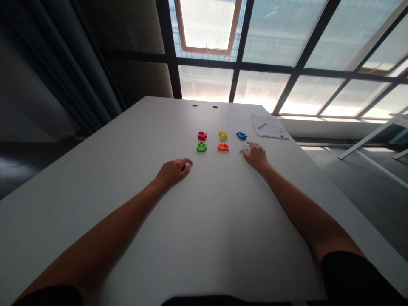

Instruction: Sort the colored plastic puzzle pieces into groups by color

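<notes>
Several small plastic puzzle pieces lie in two rows on the white table (95,178): red (202,136), yellow (222,136) and blue (241,136) behind, green (201,147), orange (223,147) and white (244,148) in front. My right hand (256,156) rests beside the white piece, fingertips pinching its edge. My left hand (174,171) lies on the table below and left of the green piece, fingers curled in loosely, holding nothing I can see.
A sheet of paper (269,126) with a pen (281,133) lies at the table's far right corner. Two cable holes (204,106) sit near the far edge. Large windows stand behind, a dark curtain at the left.
</notes>
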The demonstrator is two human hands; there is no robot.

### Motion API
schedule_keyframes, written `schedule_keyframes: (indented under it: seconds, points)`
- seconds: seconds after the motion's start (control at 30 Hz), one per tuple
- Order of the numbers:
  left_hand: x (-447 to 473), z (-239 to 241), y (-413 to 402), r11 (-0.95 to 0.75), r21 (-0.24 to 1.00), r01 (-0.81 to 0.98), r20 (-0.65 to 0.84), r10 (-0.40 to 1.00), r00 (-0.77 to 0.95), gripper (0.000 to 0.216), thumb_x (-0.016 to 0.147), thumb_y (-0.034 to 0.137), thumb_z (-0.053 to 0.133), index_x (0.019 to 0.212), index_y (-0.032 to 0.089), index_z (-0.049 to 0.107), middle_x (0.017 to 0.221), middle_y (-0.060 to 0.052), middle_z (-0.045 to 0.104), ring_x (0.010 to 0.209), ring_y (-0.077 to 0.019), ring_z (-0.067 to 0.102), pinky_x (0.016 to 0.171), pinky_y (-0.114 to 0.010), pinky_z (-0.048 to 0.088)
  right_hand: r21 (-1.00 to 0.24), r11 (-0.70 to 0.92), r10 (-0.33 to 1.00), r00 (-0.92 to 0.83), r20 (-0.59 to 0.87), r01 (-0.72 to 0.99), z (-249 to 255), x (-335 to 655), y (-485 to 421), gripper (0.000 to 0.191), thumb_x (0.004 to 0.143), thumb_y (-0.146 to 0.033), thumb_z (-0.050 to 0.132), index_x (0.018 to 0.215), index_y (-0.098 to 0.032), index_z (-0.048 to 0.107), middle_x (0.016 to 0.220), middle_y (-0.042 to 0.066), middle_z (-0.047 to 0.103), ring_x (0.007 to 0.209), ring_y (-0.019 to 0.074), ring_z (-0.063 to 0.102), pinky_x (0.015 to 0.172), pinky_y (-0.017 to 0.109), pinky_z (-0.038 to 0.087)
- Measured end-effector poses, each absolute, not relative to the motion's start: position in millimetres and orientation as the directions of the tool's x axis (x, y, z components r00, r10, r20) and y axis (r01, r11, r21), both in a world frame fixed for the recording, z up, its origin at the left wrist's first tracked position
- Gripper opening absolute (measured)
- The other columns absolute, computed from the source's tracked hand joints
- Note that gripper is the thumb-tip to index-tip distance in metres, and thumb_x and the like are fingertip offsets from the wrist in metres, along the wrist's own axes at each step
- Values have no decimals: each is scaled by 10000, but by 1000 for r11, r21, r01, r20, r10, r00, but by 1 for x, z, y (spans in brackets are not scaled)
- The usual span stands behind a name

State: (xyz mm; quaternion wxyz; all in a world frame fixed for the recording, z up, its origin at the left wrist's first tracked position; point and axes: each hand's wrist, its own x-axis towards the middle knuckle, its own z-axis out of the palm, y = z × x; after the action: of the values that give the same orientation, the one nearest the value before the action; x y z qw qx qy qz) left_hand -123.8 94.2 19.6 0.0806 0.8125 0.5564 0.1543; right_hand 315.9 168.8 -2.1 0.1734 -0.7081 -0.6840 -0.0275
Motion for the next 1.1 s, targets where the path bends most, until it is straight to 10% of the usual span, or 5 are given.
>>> schedule_keyframes:
  seconds: [0.57,0.77,1.1]
  points:
    - [-124,18,94,-369,315,874,171,928,330,382,1082,420,566,1299,307,859,1075,-54,877,962,-262,807,836,-328,576,-183,142,986,-122,113,973,9,354,200,476,1099,-379,795,1541,-200,801,1388,174,833,1314,338,771,1191,424,574]
    - [-125,19,95,-370,306,877,166,928,334,379,1089,412,563,1297,307,862,1064,-52,875,951,-262,808,833,-333,573,-161,176,975,-150,166,971,26,354,181,776,1009,-308,836,1737,-151,620,1562,240,749,1433,424,713,1251,534,569]
    - [-114,24,79,-455,283,844,216,888,407,360,1103,386,574,1241,280,889,1136,-87,886,1032,-280,819,957,-389,630,-253,596,788,-496,363,762,19,262,57,678,1167,-467,653,1798,-231,576,1775,206,614,1628,457,597,1353,719,507]
